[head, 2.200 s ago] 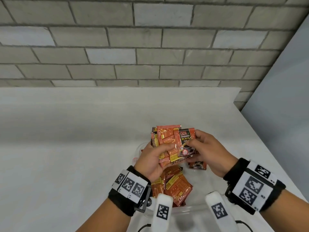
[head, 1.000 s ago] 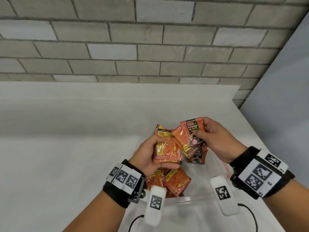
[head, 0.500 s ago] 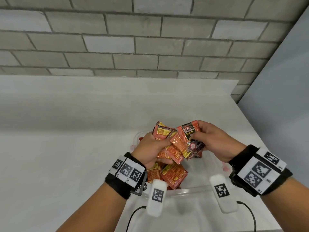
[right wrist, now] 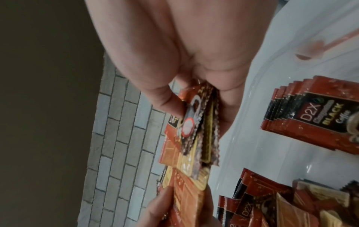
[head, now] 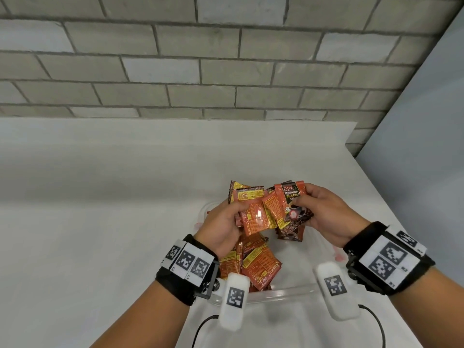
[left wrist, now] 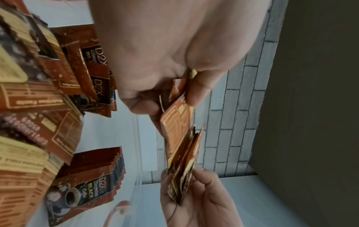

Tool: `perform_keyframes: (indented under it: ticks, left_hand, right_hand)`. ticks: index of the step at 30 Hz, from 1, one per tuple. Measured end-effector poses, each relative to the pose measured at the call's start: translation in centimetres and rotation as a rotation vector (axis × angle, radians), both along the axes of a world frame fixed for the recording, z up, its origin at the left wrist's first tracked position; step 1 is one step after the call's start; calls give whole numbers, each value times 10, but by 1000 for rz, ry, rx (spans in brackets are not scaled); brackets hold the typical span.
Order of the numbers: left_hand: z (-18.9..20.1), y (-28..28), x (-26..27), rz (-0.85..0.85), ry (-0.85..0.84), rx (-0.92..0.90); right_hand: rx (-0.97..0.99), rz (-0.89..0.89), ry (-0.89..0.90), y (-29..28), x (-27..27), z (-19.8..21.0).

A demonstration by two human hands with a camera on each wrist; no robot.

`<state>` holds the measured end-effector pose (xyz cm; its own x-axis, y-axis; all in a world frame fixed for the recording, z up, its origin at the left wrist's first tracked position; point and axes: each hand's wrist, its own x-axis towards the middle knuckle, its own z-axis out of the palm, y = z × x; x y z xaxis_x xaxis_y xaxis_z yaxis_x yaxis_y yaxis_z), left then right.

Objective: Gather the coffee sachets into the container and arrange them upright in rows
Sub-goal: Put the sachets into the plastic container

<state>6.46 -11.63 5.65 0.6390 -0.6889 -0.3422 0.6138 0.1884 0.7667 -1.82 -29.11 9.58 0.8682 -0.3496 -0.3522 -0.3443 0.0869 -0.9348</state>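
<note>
Above the clear plastic container (head: 283,291), both hands hold a fanned bunch of red-orange coffee sachets (head: 261,212). My left hand (head: 226,222) grips the sachets' left side (left wrist: 178,122), thumb on top. My right hand (head: 324,214) pinches a front-facing "D2X Black Coffee" sachet (head: 292,204) and those behind it (right wrist: 196,130). Loose sachets (head: 253,262) lie in a heap in the container's near left part. A neat upright stack of sachets (right wrist: 314,115) stands inside the container, also seen in the left wrist view (left wrist: 93,178).
The container sits on a white table (head: 100,222) whose right edge (head: 401,222) runs close by. A grey brick wall (head: 200,59) stands behind. Two white tagged devices (head: 234,300) with cables hang at the wrists near the container's front rim.
The bunch was split between the hands a second ago, then brought back together. Both hands with the sachets have shifted slightly while held over the container.
</note>
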Motion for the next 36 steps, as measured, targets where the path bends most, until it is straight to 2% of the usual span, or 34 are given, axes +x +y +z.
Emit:
perform_keyframes:
  ticks: [7,15,18,22,29,33,36]
  left_hand:
    - [-3,-3,2,64,-97,0]
    - [-8,-6,0,78,-98,24]
    - [-5,-6,1,88,-99,24]
    - [-1,-4,5,108,27,-41]
    - [1,-9,-3,28,-145,129]
    - [7,-9,-1,28,-97,86]
    - [12,-7,3,-9,-167,110]
  right_hand:
    - [219,-170,6,0,3,-13]
    - [302,-152,35,14,6,-16]
    - [276,-124,34,15,8,-16]
    - [177,-112,10,8,10,-12]
    - [94,-6,27,15,9,-8]
    - [65,-29,8,13,7,-6]
    - [38,-63,-53,9,7,-3]
